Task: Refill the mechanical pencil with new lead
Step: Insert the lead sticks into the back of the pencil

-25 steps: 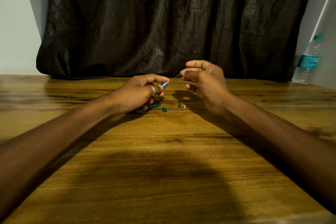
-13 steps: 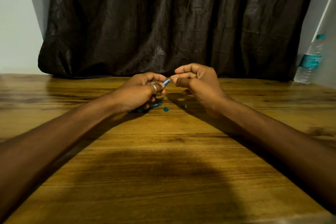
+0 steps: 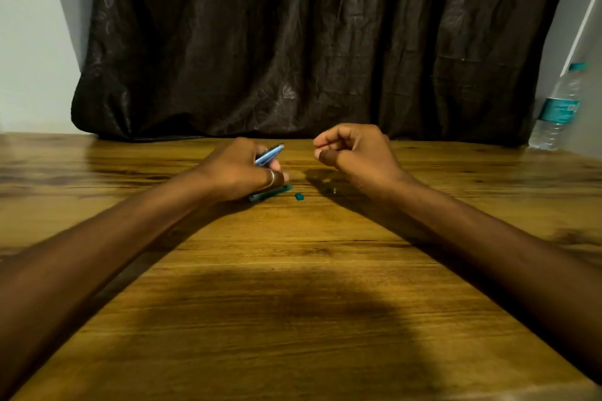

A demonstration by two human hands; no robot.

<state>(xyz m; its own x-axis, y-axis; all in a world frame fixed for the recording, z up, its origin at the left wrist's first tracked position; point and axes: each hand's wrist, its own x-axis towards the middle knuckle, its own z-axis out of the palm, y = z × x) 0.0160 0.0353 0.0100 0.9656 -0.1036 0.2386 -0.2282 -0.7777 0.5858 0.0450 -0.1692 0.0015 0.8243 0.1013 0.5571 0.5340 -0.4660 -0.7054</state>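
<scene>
My left hand (image 3: 242,172) grips a blue mechanical pencil (image 3: 269,155), its free end slanting up to the right. A ring sits on one finger of that hand. My right hand (image 3: 355,153) hovers to the right of the pencil, fingers curled, thumb and forefinger pinched; I see no lead between them. Under my left hand a teal lead case (image 3: 272,193) lies on the wooden table (image 3: 293,270). Its small teal cap (image 3: 299,196) rests just to the right, and a tiny pale part (image 3: 334,190) lies in the shadow under my right hand.
A dark curtain (image 3: 309,42) hangs behind the table's far edge. A clear water bottle (image 3: 558,107) with a teal label stands at the far right. A broad shadow covers the near part of the table.
A thin lead stretched from my right fingers to the pencil's end, then the hands met. Now the lead is out of sight and my right hand has drawn away to the right.
</scene>
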